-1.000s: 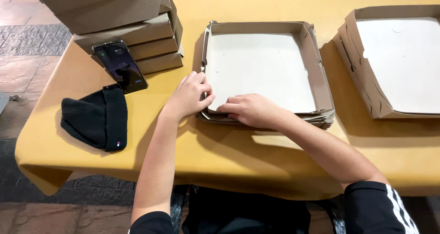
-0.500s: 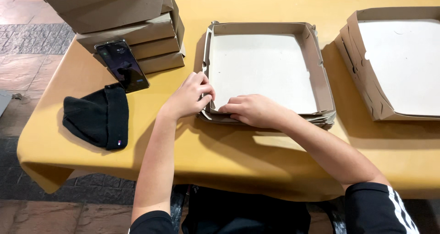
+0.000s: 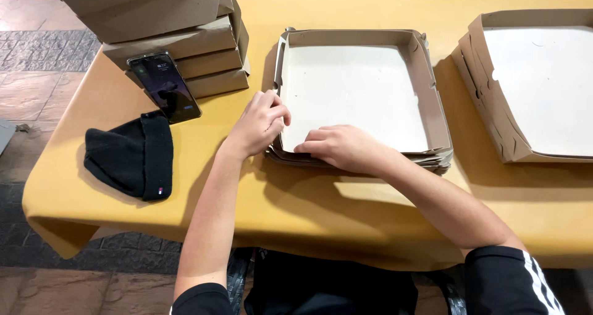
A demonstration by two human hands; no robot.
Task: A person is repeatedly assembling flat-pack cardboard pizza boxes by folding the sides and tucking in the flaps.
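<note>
Seen from the head camera, little has shifted since the earlier frames: the left hand (image 3: 260, 122), which had been pinching the left wall of the cardboard box tray (image 3: 358, 92) a little higher up, now sits lower at the tray's near-left corner, its fingers bunched together on the folded edge, while the right hand (image 3: 338, 147) stays flat, fingers together, pressing the near wall down at about six o'clock of the tray. The two hands are close but not touching. The tray lies on the yellow table (image 3: 321, 197), slightly toward twelve o'clock from the person, on top of a thin pile of flat cardboard blanks (image 3: 432, 162). It is square and shallow, brown outside with a pale grey-white floor, its far and right walls standing upright. At ten o'clock stands a stack of closed brown boxes (image 3: 173, 37) with a smartphone (image 3: 164, 86) leaning on it; a black beanie (image 3: 133, 157) lies at nine o'clock. Another open box (image 3: 494, 105) sits at two o'clock.
</note>
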